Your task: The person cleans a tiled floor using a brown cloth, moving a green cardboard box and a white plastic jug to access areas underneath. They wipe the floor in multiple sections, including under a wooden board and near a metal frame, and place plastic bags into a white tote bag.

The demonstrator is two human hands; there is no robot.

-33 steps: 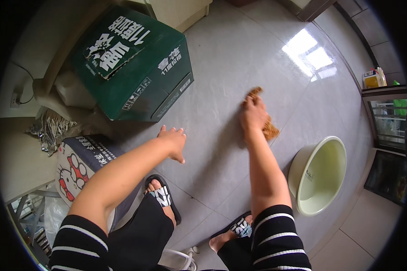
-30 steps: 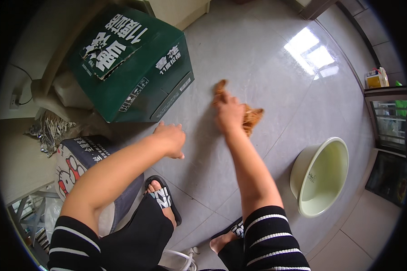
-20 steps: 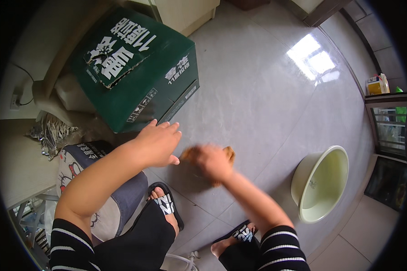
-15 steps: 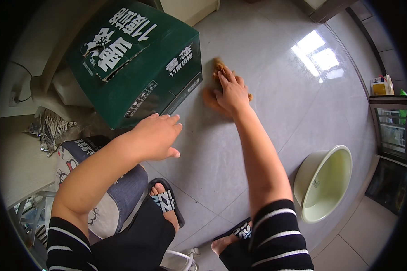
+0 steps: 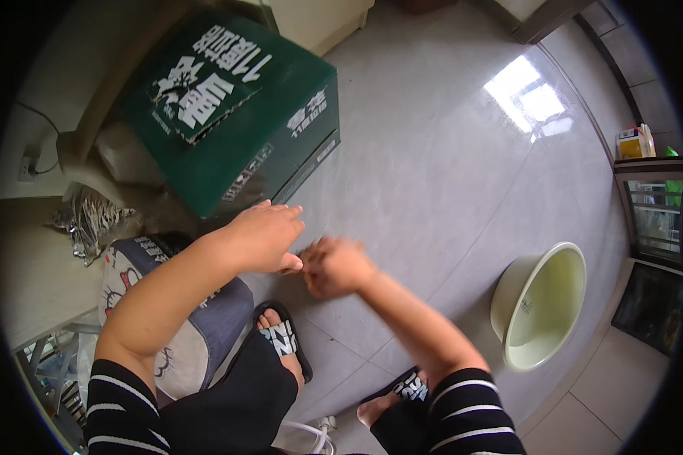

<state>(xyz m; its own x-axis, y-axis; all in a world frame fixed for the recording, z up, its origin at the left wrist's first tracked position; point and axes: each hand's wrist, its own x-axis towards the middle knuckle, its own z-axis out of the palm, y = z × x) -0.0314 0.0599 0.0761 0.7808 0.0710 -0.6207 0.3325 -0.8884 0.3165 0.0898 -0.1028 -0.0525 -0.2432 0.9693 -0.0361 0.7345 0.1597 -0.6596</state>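
My left hand (image 5: 259, 238) hovers palm down beside the near lower corner of a big green cardboard box (image 5: 228, 152), its fingers stretched out and holding nothing. Close to its thumb is my right hand (image 5: 334, 267), smeared by motion, low over the grey tiled floor (image 5: 425, 174). Its fingers curl around a brown fluffy cloth (image 5: 306, 268), of which only a small edge shows at the fingertips; the hand hides the rest.
A pale green plastic basin (image 5: 508, 307) stands tilted in view at the right. Left of my legs is a cushioned seat (image 5: 228, 322) in denim and cream fabric, with crumpled silver foil (image 5: 91, 220) behind it. My slippered feet are below. A low cabinet (image 5: 649, 216) lines the right side.
My right hand has swept back from the far floor beside the box, toward me and left, up to my left hand. The brown cloth has left its former spot. My left hand has barely moved.
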